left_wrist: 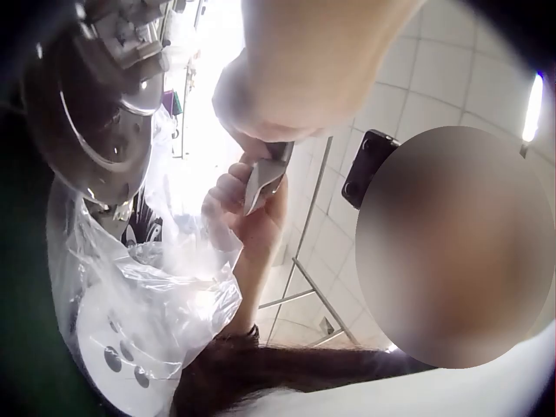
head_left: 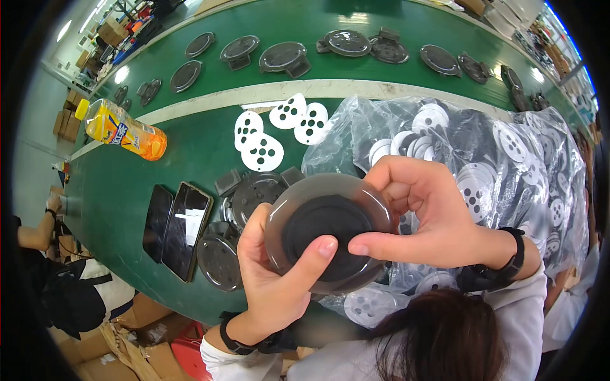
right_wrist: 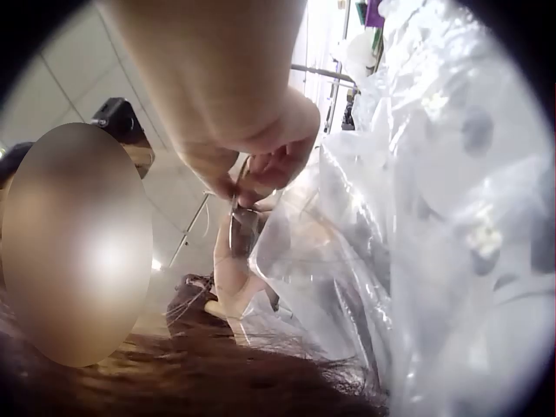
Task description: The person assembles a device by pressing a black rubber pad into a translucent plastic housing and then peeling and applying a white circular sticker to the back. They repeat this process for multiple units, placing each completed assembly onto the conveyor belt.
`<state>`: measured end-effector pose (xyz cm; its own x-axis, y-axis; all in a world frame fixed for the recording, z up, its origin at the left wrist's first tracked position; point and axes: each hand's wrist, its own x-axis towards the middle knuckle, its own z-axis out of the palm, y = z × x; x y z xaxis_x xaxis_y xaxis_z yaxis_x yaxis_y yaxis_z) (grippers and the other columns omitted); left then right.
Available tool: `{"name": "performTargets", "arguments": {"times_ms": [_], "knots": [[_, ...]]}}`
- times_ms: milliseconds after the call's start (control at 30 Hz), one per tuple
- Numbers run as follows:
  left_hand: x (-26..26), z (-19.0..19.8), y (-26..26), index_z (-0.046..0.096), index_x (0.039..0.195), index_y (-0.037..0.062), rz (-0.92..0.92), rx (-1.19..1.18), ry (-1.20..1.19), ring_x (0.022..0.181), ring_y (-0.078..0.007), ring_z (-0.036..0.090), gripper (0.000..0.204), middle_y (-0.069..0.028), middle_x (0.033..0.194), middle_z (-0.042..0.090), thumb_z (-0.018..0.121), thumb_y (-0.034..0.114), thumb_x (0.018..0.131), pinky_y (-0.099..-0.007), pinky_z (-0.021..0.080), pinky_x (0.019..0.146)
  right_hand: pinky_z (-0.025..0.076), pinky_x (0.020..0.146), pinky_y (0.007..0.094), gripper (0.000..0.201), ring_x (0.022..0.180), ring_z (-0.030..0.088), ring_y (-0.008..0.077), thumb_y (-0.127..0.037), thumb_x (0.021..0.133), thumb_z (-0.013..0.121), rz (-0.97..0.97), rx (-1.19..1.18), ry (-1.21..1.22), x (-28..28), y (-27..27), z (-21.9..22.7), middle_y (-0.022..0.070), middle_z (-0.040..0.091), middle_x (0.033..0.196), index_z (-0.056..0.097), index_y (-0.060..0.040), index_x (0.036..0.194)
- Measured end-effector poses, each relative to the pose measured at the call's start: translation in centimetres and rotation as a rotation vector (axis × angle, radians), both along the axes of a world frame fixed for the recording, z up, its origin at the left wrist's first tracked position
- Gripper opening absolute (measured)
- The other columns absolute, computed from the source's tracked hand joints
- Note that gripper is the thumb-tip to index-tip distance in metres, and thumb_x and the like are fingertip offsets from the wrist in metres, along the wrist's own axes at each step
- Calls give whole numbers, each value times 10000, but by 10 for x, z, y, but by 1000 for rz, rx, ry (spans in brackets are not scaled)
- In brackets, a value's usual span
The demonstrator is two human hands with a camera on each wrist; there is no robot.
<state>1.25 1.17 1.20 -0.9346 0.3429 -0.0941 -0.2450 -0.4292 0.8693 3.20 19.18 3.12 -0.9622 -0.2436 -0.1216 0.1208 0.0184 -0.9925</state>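
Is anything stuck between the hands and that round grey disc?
Nothing visible is. The left hand and the right hand both hold the round grey disc directly, with the left thumb across its dark middle and the right fingers curled over its upper rim. The plastic bag of white discs lies behind it.

Hardly anything here carries writing. The one thing that does is the plastic drink bottle lying on its side on the green table — it has a blue-and-white label with lettering, but the letters are too small and warped to make out. The two phones lie dark — no readable text on their screens.
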Motion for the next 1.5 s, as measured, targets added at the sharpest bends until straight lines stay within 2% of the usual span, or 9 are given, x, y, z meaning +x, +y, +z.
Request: {"name": "performTargets", "arguments": {"times_ms": [67, 600, 833, 1000, 1167, 1233, 1300, 1400, 1500], "knots": [[0, -3, -1, 488, 968, -18, 7, -44, 45, 855, -111, 563, 277, -82, 925, 592, 648, -32, 743, -251, 465, 755, 379, 465, 185, 226, 537, 496, 34, -101, 745, 684, -69, 9, 78, 1, -1, -6, 3, 566, 624, 510, -2, 851], [-6, -14, -2, 385, 850, 7, -29, -134, 427, 833, -140, 543, 310, -139, 936, 533, 644, -88, 710, -229, 435, 723, 374, 457, 202, 242, 480, 452, 71, -67, 703, 679, -141, 100, 410, -1, 3, -12, 17, 474, 565, 441, -36, 734], [-11, -3, -8, 351, 829, 23, -63, -222, 477, 822, -123, 547, 311, -150, 906, 557, 633, -76, 740, -225, 439, 703, 424, 481, 223, 289, 529, 575, 107, -212, 703, 713, -32, 632, 645, -5, 18, 18, 26, 561, 620, 500, -59, 824], [-32, 5, -17, 341, 1025, 18, -9, -381, 439, 839, -173, 594, 446, -139, 886, 589, 594, -107, 679, -261, 479, 735, 396, 468, 203, 301, 533, 548, 65, -174, 723, 688, -359, 611, 597, -27, 51, 45, 8, 609, 706, 548, -43, 956], [-61, -4, -34, 421, 1136, 23, -57, -630, 487, 826, -148, 600, 465, -116, 892, 613, 569, -72, 705, -249, 470, 735, 383, 463, 208, 252, 513, 518, 67, -172, 750, 638, -360, 841, 472, -59, 85, 57, 50, 599, 723, 562, 3, 916], [-68, -6, -40, 465, 1132, 16, -52, -967, 595, 820, -147, 600, 454, -115, 886, 619, 589, -43, 700, -262, 465, 740, 388, 471, 220, 266, 510, 511, 71, -174, 748, 631, -336, 844, 410, -72, 97, 47, 62, 596, 758, 559, 9, 929], [-71, -16, -41, 502, 1126, 35, 43, -916, 741, 790, -152, 581, 452, -86, 875, 609, 620, 7, 690, -268, 460, 706, 390, 475, 224, 271, 504, 505, 72, -175, 748, 630, -328, 838, 410, -81, 102, 38, 63, 596, 772, 558, 10, 931], [-72, -9, -42, 543, 1092, 57, 299, -1286, 801, 784, -184, 519, 456, -71, 933, 557, 687, 103, 662, -281, 448, 632, 394, 482, 227, 277, 494, 496, 77, -178, 746, 628, -313, 831, 431, -90, 99, 25, 65, 597, 790, 555, 11, 935], [-76, -15, -52, 559, 1068, 50, 57, -1229, 643, 787, -182, 523, 490, -87, 964, 553, 732, 162, 624, -280, 449, 633, 399, 494, 232, 283, 499, 494, 82, -178, 740, 628, -279, 843, 443, -92, 91, 12, 63, 600, 796, 553, 9, 938]]}}
